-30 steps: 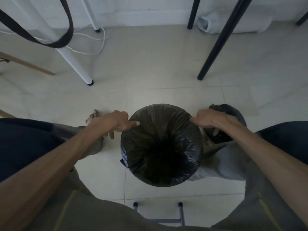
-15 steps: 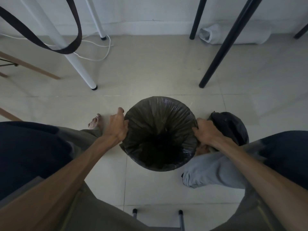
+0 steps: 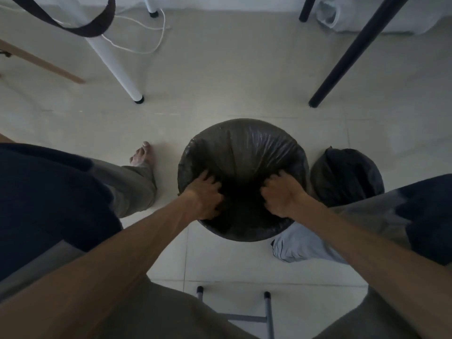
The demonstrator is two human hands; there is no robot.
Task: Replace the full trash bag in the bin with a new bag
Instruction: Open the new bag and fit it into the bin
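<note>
Pressing new bag (image 3: 244, 152) down (left hand (image 3: 204, 196), right hand (image 3: 281, 196))

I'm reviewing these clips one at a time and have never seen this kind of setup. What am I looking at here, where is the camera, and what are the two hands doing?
There is no machine: a person wears one wide-angle camera on the head, looking down at their own arms, legs and a pale tiled floor.

In the middle stands a round bin lined with a thin black plastic bag, its edge folded over the rim. The left hand and the right hand both reach inside the opening, fingers curled against the liner near the near rim. Whether they pinch the plastic or only press it is too dark to tell.

Right of the bin sits a tied, full black trash bag. Farther off are a white table leg, a black table leg and a white cable on the floor.
</note>
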